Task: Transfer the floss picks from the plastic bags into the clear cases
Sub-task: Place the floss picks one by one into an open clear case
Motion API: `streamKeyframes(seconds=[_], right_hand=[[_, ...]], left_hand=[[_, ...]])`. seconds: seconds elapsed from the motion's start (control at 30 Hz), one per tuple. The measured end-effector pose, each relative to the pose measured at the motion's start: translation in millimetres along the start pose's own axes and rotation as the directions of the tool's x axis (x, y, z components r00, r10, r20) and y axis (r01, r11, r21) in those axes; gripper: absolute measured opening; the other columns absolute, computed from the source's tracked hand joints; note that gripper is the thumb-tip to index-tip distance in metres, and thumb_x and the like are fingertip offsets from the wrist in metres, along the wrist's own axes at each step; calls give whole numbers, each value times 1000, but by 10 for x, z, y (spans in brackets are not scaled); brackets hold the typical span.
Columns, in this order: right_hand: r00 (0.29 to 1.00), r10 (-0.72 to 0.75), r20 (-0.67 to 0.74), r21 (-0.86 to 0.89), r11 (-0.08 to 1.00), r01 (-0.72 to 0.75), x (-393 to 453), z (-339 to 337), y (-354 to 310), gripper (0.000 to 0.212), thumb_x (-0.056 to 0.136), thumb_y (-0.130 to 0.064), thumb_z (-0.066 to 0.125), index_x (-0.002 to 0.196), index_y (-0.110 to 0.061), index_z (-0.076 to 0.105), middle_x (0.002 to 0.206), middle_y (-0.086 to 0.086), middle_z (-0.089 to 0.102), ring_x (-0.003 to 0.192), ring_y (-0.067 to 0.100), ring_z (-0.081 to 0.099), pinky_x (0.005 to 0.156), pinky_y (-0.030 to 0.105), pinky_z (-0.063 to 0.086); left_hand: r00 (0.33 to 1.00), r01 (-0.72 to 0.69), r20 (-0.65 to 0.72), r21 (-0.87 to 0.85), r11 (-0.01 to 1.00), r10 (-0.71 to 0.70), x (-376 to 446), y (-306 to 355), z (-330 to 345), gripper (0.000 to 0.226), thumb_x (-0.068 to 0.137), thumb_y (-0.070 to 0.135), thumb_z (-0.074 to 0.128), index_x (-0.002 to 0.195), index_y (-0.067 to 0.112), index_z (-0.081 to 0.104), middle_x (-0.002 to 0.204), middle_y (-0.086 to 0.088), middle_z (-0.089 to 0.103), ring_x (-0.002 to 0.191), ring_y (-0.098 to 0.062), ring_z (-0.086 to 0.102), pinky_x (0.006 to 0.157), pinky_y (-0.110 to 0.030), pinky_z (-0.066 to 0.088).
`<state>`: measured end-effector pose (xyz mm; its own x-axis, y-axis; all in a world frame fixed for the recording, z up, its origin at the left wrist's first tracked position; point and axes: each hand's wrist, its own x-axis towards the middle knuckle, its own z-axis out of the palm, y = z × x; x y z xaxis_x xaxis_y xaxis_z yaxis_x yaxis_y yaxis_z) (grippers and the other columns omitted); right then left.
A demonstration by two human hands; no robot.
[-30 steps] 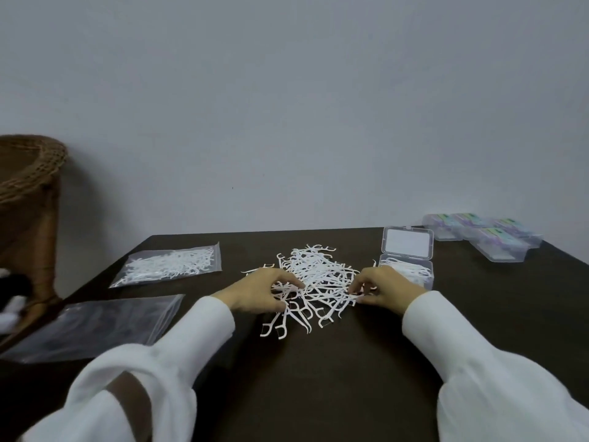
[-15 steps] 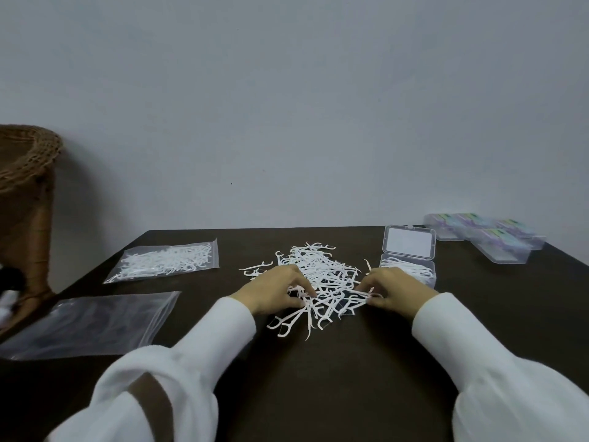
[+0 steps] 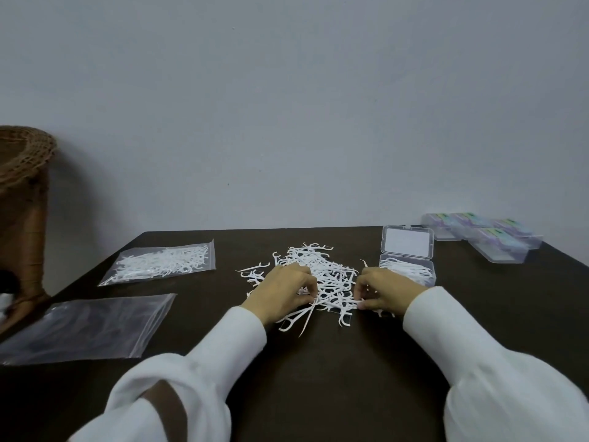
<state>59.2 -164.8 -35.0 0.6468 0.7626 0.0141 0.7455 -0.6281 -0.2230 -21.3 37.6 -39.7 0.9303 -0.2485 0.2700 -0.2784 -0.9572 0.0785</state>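
A loose heap of white floss picks [image 3: 322, 269] lies in the middle of the dark table [image 3: 318, 371]. My left hand [image 3: 282, 293] sits on the heap's near left side, fingers curled and pinching picks. My right hand [image 3: 384, 290] is at the near right side and pinches a few picks at their ends. Just behind the right hand stands an open clear case [image 3: 408, 267], its lid up, with picks inside. A sealed plastic bag of picks [image 3: 162, 261] lies at the left. Nearer me lies an empty plastic bag [image 3: 86, 325].
Several closed clear cases [image 3: 484, 234] with coloured labels are grouped at the table's far right corner. A wicker stand [image 3: 22, 199] rises beyond the left table edge. A plain wall runs behind the table.
Both hands have drawn closer together over the near edge of the heap, raking picks toward me. The left hand shifted right.
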Motion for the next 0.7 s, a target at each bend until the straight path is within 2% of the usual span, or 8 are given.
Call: streamKeyframes(seconds=[0.1,0.2,0.27,0.37,0.5,0.6,0.7], right_hand=[[999,20,26,18,1000,-21,8,-2,-9,22,84,-22,67,99,-7,64,91,-1,48,84,10,45,69,18,31],[999,30,20,70,997,-31,-11,-13,-7,15,82,-23,69,93,-16,61,83,-4,53,76,10,48,59,12,33],[1000,28,-1,130,991,-27,-23,-8,3,16,80,-21,71,86,-20,56,73,-9,53,67,5,49,59,7,35],[999,35,-33,168,985,-29,-45,-5,20,18,79,-23,73,93,-14,64,68,-14,51,64,0,48,59,5,36],[999,32,-42,179,983,-24,-78,-53,67,22,79,-22,73,95,-8,69,73,-7,57,64,-4,48,59,4,37],[993,51,-106,241,970,-24,-112,-98,107,9,77,-24,75,79,-23,66,68,-13,55,63,-1,50,59,7,38],[970,88,-225,303,953,-16,-159,-144,183,21,76,-25,75,70,-35,58,78,-12,59,71,4,53,64,11,40]], left_hand=[[1000,-7,-19,13,1000,7,-1,7,1,12,91,27,59,98,20,67,103,8,63,103,-11,50,85,-21,24],[999,-5,-40,23,1000,6,-8,20,-12,12,93,26,56,98,21,65,102,9,64,100,-10,50,88,-20,20],[998,-2,-62,14,1000,3,-3,21,-38,9,93,27,57,96,22,63,98,10,64,96,-9,52,95,-22,21],[996,10,-85,-8,1000,-10,-3,26,-91,9,91,30,60,95,22,63,91,10,63,91,-8,53,98,-21,21],[988,10,-150,-78,997,-21,34,9,-136,9,87,30,66,91,21,67,89,8,69,86,-8,60,82,-18,34],[978,64,-178,-228,972,-106,81,-15,-148,8,84,28,70,86,21,69,83,10,69,82,-5,62,78,-22,46],[949,65,-261,-386,920,-176,132,17,-142,6,80,26,74,82,21,71,77,12,68,76,-1,63,77,-22,50]])
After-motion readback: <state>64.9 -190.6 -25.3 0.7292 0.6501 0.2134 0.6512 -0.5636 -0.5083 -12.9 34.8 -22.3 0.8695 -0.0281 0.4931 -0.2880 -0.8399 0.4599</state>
